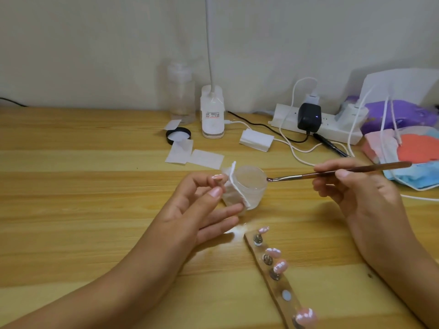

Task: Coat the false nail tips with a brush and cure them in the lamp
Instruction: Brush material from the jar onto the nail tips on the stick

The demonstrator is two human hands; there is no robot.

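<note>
My right hand (351, 191) pinches a brown-handled brush (332, 173), and its tip rests at the right rim of a small frosted jar (251, 186) in the middle of the table. My left hand (202, 210) pinches a white cotton pad (235, 184) between thumb and forefinger against the jar's left side. Lower right lies a wooden holder strip (278, 286) with several pink false nail tips (280, 267) on small stands. The curing lamp is not clearly in view.
At the back stand a clear bottle (181, 93), a white desk-lamp base (212, 115), a black jar lid (178, 135), loose wipes (194, 155), a white box (256, 140) and a power strip (316, 124) with cables. Masks and cloths (408, 148) pile at the right edge.
</note>
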